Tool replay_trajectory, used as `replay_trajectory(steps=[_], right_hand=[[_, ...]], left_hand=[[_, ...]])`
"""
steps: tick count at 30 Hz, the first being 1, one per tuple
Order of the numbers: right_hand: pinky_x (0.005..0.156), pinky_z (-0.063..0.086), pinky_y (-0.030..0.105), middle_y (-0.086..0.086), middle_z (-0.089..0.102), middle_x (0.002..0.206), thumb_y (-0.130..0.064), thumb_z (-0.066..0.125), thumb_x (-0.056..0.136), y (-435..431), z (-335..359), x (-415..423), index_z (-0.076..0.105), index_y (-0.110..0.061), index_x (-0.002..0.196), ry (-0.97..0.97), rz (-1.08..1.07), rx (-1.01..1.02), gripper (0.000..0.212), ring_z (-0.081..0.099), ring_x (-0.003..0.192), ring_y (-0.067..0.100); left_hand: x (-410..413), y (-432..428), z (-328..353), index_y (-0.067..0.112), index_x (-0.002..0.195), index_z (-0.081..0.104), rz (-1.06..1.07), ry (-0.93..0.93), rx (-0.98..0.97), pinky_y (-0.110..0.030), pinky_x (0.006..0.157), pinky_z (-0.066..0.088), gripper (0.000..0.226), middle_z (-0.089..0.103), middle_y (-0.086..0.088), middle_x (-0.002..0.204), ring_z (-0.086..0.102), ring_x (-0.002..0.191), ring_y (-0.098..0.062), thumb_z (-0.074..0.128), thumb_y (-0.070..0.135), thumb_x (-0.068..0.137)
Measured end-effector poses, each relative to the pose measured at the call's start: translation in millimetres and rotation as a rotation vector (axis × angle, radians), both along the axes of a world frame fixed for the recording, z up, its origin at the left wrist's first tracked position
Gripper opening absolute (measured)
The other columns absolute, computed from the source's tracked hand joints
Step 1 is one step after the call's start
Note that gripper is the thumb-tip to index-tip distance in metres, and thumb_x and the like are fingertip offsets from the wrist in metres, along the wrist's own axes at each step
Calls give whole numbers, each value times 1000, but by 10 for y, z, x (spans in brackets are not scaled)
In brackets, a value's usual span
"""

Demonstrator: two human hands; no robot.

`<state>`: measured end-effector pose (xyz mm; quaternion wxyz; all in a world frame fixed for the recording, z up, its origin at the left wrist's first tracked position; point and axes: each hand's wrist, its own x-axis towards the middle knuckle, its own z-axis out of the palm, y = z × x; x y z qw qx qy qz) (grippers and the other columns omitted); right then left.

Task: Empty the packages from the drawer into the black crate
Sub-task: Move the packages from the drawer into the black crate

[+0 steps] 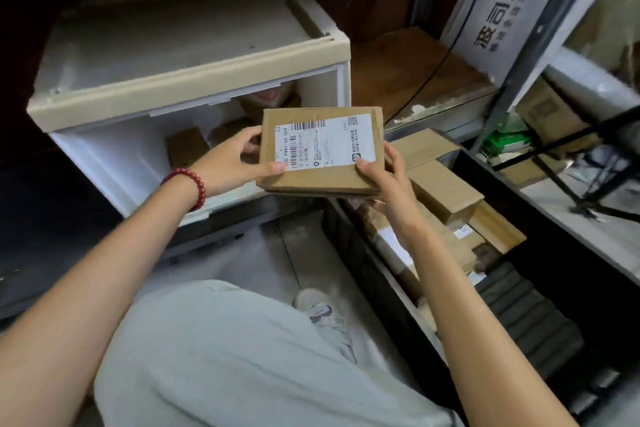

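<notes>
Both arms reach forward. The left hand (230,163) and right hand (388,180) each pinch a side of the labelled box (320,151), thumbs on top. The grip holds it between the open drawer (138,149) and the black crate (530,322).

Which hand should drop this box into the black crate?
Probably the right. The right hand grips the package on the side nearest the black crate, which sits on the person's right. The left hand holds the side toward the drawer, farther from the crate.
</notes>
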<state>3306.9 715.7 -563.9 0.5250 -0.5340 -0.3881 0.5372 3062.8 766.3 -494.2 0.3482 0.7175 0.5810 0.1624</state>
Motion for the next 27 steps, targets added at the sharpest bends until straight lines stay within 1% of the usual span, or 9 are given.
replay_trajectory(steps=[4,6,8,11,15,19,22,24,27], right_hand=[[74,42,21,-5,53,129,-52,66,70,-222,93,533,22,-37,149,-33,-74,-14,92,59,103,7],[81,44,23,-4,51,134,-58,66,66,-359,107,816,24,-34,149,-49,-139,-27,96,57,108,9],[90,47,32,-2,51,137,-65,68,63,-513,82,1109,26,-36,148,-45,-227,-55,100,56,117,15],[92,52,39,0,57,134,-56,76,64,-800,6,1508,26,-38,147,9,-358,-71,99,62,113,18],[84,52,30,-2,53,134,-34,84,66,-1222,-175,1924,19,-39,149,30,-515,-67,106,60,115,16],[103,47,43,-3,49,144,-41,87,55,-1432,-315,2205,17,-47,148,-19,-635,-91,116,52,127,17],[105,45,49,-7,49,144,-41,86,57,-1395,-368,2332,22,-49,145,-80,-673,-86,109,49,129,16],[105,45,50,-7,48,144,-43,85,62,-1304,-396,2386,26,-44,146,-102,-690,-71,103,47,131,16],[110,41,43,-8,48,144,-42,77,77,-1133,-402,2400,29,-40,148,-118,-682,-59,86,46,132,14]], left_hand=[[661,157,191,31,146,32,-136,13,32,-37,108,36,78,49,7,137,43,129,-13,69,47,80],[1044,211,252,30,147,32,-226,7,48,-38,111,34,78,47,5,142,41,132,-15,69,47,80],[1461,238,286,28,148,29,-306,-4,56,-32,106,32,77,45,5,144,40,132,-15,67,45,83],[2113,176,255,26,147,33,-408,-77,93,-25,97,35,73,48,5,141,45,126,-11,69,40,84],[2886,-41,28,25,141,39,-477,-164,87,-17,89,35,65,52,13,122,48,110,-3,69,39,85],[3399,-142,-265,25,137,38,-499,-179,26,-25,90,37,73,51,10,126,48,114,-10,69,55,79],[3572,-109,-396,24,129,38,-419,-174,3,-31,91,41,81,48,9,122,47,109,-11,67,70,69],[3622,-46,-452,27,126,37,-375,-157,25,-37,95,43,83,46,8,121,47,109,-13,65,76,65],[3673,91,-542,34,129,34,-360,-130,24,-40,95,44,82,47,3,128,48,112,-19,66,74,66]])
